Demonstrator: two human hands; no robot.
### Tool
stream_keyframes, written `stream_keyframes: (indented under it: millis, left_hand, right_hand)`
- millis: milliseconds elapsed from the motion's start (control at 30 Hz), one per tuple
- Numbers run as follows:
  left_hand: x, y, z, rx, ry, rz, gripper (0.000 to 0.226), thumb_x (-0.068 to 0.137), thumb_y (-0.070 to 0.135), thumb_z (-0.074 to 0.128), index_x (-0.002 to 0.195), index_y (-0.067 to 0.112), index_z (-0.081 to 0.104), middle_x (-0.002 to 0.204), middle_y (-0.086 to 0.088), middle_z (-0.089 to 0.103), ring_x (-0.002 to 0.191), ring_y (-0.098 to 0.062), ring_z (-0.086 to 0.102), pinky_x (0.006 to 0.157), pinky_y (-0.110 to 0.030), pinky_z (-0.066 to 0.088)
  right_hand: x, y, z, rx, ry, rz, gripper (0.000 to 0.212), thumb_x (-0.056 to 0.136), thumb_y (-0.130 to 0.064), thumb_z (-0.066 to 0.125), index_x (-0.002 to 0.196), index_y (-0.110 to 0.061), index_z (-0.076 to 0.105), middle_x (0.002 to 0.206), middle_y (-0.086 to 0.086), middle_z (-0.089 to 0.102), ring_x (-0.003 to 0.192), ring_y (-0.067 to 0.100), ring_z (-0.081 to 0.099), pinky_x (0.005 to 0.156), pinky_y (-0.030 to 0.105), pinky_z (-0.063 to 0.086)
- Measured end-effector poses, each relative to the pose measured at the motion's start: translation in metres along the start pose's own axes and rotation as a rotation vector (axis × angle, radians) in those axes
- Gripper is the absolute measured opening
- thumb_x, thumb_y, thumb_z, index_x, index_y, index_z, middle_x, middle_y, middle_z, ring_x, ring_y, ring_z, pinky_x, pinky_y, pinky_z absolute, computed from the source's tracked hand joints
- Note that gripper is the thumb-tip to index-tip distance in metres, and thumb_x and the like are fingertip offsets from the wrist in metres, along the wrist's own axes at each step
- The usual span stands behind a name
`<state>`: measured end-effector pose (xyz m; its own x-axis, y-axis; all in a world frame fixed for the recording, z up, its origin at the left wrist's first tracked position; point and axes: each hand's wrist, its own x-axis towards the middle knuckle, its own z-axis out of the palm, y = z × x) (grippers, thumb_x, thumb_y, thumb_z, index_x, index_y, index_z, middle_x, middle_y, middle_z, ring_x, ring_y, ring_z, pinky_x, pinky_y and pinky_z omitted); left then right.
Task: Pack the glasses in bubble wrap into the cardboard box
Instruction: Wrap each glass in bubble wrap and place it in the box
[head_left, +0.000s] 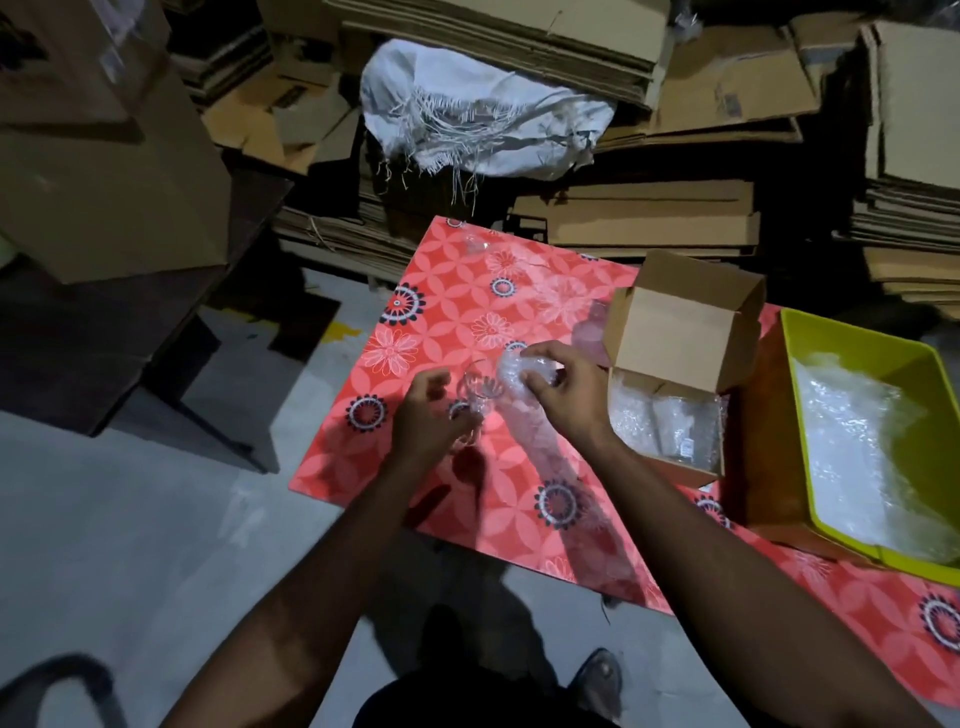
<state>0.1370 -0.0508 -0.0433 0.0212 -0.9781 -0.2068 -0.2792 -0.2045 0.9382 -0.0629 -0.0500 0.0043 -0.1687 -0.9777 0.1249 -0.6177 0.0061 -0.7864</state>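
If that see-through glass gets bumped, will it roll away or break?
The glass looks round and clear, so on its side it would probably roll on the smooth flowered tablecloth. It seems thin and bare, likely fragile and a bit slippery. The left hand is at it, and the right hand grips bubble wrap, which should cushion it.

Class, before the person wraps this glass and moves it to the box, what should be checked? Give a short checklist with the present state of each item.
1. Clear drinking glass held by the left hand: ok.
2. Transparent bubble wrap sheet gripped by the right hand: ok.
3. Glass fully wrapped: not ok, it is bare.
4. Small brown cardboard box open, flaps up: ok.
5. Room left in the box beside the wrapped bundles: cannot tell.
6. Spare wrap in the yellow-green plastic bin: ok.
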Motion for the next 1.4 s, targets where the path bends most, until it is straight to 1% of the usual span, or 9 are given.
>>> stream_keyframes:
  millis: [133,333,467,600,867,1000,1167,1267,1400]
  left_hand:
    - [0.028,0.002,0.005,0.122,-0.097,0.094,0.085,0.065,0.013,0.091,0.14,0.02,0.052,0.136,0.003,0.059,0.12,-0.012,0.056,0.098,-0.031,0.049]
    - [0.043,-0.008,0.016,0.106,-0.211,0.063,0.065,0.06,0.014,0.09,0.119,0.024,0.065,0.104,0.007,0.074,0.096,-0.012,0.071,0.078,-0.024,0.054]
    - [0.044,-0.008,0.017,0.04,-0.241,0.049,0.06,0.052,0.028,0.079,0.109,0.029,0.061,0.092,0.013,0.073,0.086,-0.01,0.071,0.072,-0.024,0.057]
    - [0.042,-0.019,0.018,-0.01,-0.246,0.038,0.061,0.057,0.004,0.089,0.109,0.025,0.063,0.093,0.015,0.072,0.084,-0.008,0.071,0.078,-0.031,0.06]
    - [0.026,-0.037,0.017,-0.02,-0.248,0.085,0.063,0.055,0.012,0.095,0.107,0.035,0.066,0.101,0.009,0.076,0.092,-0.008,0.073,0.083,-0.033,0.06]
    - [0.022,-0.043,0.02,-0.008,-0.247,0.071,0.062,0.055,0.015,0.093,0.111,0.029,0.069,0.101,0.008,0.076,0.093,-0.008,0.073,0.086,-0.037,0.06]
    - [0.02,-0.041,0.021,0.029,-0.239,0.085,0.057,0.059,0.017,0.087,0.112,0.025,0.07,0.098,0.011,0.076,0.089,-0.002,0.072,0.083,-0.03,0.058]
    - [0.019,-0.039,0.022,0.045,-0.224,0.074,0.053,0.055,0.023,0.078,0.105,0.035,0.068,0.095,0.013,0.076,0.09,-0.004,0.072,0.082,-0.029,0.058]
    - [0.014,-0.033,0.023,0.093,-0.193,0.091,0.048,0.064,0.003,0.075,0.105,0.027,0.069,0.086,0.018,0.071,0.077,0.011,0.065,0.072,-0.01,0.048]
  right_hand:
    - [0.013,-0.012,0.022,-0.111,-0.081,-0.101,0.025,0.087,-0.017,0.056,0.101,-0.016,0.077,0.104,0.001,0.069,0.082,0.016,0.065,0.077,0.034,0.055]
    - [0.028,-0.019,0.035,-0.407,-0.299,-0.168,0.023,0.083,0.0,0.061,0.099,-0.005,0.076,0.109,0.008,0.052,0.079,0.02,0.056,0.073,0.031,0.051]
    - [0.033,-0.034,0.037,-0.534,-0.517,-0.139,0.016,0.084,-0.016,0.063,0.067,-0.016,0.062,0.089,0.004,0.04,0.083,0.019,0.048,0.071,0.026,0.045]
    - [0.037,-0.038,0.041,-0.675,-0.641,-0.208,0.01,0.086,-0.017,0.066,0.079,-0.011,0.07,0.078,-0.004,0.033,0.095,0.023,0.051,0.08,0.037,0.053]
    - [0.009,-0.034,0.03,-0.834,-0.313,-0.202,0.035,0.076,-0.013,0.073,0.108,-0.012,0.058,0.073,0.007,0.051,0.06,0.029,0.048,0.055,0.03,0.026]
    - [0.0,-0.023,0.023,-0.816,-0.396,-0.296,0.02,0.087,-0.028,0.062,0.103,-0.019,0.071,0.071,0.001,0.051,0.074,0.027,0.06,0.057,0.028,0.028]
    - [-0.022,-0.025,0.018,-0.918,-0.505,-0.353,0.059,0.085,-0.054,0.018,0.091,-0.026,0.069,0.059,-0.005,0.044,0.092,0.02,0.043,0.079,0.038,0.036]
    - [-0.031,-0.032,0.02,-0.97,-0.523,-0.301,0.059,0.086,-0.06,0.017,0.085,-0.025,0.065,0.056,-0.006,0.035,0.096,0.02,0.041,0.083,0.041,0.032]
    - [-0.023,-0.035,0.033,-1.06,-0.569,-0.243,0.062,0.082,-0.067,0.023,0.084,-0.026,0.07,0.062,-0.005,0.04,0.099,0.02,0.041,0.085,0.041,0.032]
